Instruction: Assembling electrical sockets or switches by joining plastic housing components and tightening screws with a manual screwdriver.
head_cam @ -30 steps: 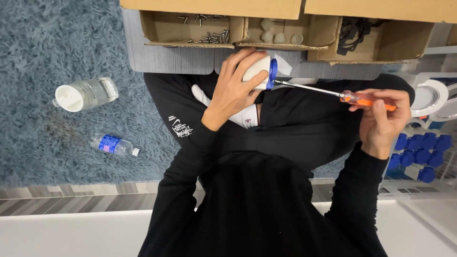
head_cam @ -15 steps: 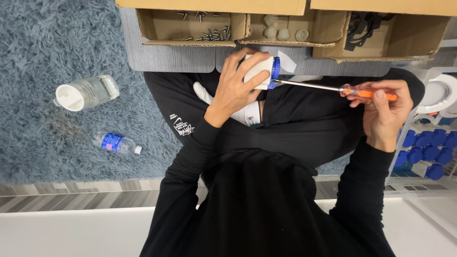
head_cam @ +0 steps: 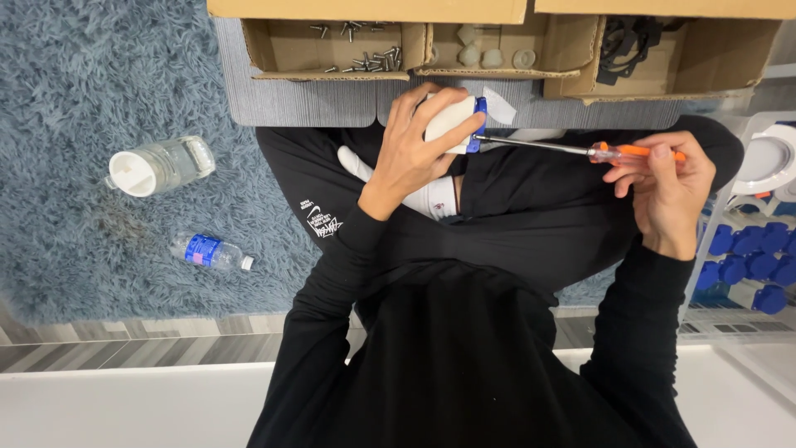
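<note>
The left hand hides most of the white part it grips.

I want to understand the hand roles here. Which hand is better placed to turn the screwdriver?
Probably the right hand: it already holds the screwdriver by its orange handle. The left hand is busy gripping the white-and-blue part.

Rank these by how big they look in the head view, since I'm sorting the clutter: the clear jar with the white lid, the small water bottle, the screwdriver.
1. Screwdriver, longest by far, though thin and nearer the camera.
2. Clear jar, bulkiest on the rug.
3. Water bottle, smallest.
</note>
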